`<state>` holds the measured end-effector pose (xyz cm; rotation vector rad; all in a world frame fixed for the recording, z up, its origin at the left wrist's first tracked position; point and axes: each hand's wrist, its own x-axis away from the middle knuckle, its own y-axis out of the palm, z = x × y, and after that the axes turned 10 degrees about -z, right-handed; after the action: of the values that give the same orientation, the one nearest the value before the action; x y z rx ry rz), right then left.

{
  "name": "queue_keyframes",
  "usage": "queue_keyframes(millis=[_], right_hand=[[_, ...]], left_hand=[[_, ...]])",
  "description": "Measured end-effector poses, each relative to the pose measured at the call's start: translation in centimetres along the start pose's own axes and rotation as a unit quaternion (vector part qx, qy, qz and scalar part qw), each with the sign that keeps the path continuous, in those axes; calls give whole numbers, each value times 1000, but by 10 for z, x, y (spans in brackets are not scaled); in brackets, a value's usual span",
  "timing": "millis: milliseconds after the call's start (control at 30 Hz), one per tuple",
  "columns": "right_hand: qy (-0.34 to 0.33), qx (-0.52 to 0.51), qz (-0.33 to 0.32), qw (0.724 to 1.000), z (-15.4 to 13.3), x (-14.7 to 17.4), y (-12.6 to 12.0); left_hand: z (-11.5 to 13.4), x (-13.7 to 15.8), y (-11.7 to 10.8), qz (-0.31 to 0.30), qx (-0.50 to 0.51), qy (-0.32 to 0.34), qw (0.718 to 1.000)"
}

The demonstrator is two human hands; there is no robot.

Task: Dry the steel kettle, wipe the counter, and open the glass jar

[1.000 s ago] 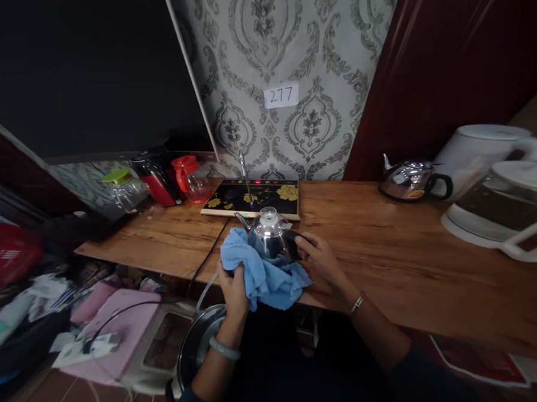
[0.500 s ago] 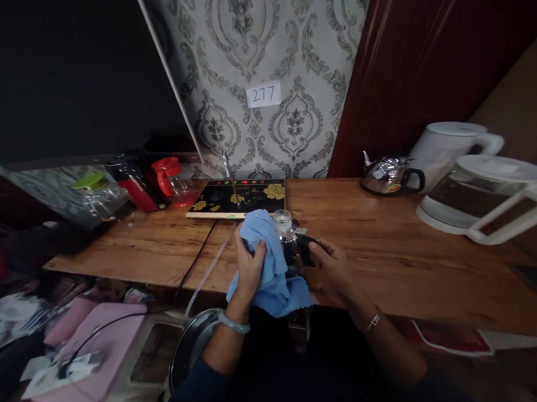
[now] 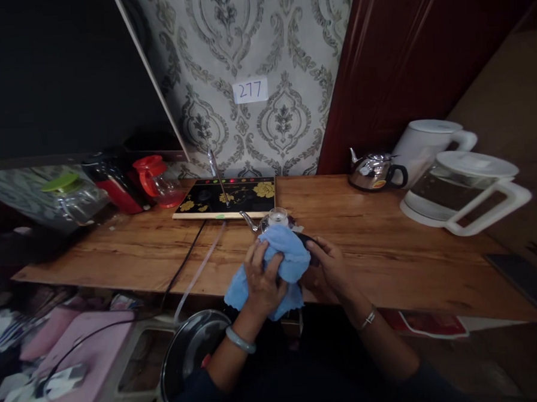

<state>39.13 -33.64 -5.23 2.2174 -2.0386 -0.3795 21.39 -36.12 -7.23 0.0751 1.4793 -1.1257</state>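
Left hand (image 3: 261, 277) is clenched on the blue cloth (image 3: 276, 266), pressing it over the near side of the small steel kettle (image 3: 269, 222), which sits at the near edge of the tabletop (image 3: 365, 244), just in front of the black induction plate (image 3: 227, 198). Only the spout, pointing left, and the glass lid knob peek out above the cloth. Right hand (image 3: 328, 268) is grasping the kettle's dark handle on the right side, fingers wrapped round it, holding the body steady.

That is a sound pairing for a wipe: one hand anchors, the other rubs. To do it well, I'd say the handle grip should stay firm so the kettle does not spin or slide toward the edge, which is close. The cloth wants to be bunched flat under the palm, not trailing; a loose corner hangs off the near edge now and could snag the spout. The lid looks loose-fitting, so pressure is better kept on the belly, not upward against the knob.

A dark cable (image 3: 186, 262) and a pale tube run off the tabletop just left of the cloth; best kept clear of the elbow. Far right stand a second steel kettle (image 3: 375, 171), a white kettle (image 3: 423, 148) and a glass jug (image 3: 461, 194), well apart.
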Motion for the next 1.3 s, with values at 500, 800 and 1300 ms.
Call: queue_keyframes(millis=[500,800,1300], right_hand=[[-26,-12,11,1000,-6,0,7],[-38,-7,0,999,1,1,3],[-42,4,5,999,5,-1,2]], left_hand=[[-33,2,-14,41,343,-435,832],[-24,-21,-21,38,289,-288,912],[-49,-12,-13,25,279,-349,894]])
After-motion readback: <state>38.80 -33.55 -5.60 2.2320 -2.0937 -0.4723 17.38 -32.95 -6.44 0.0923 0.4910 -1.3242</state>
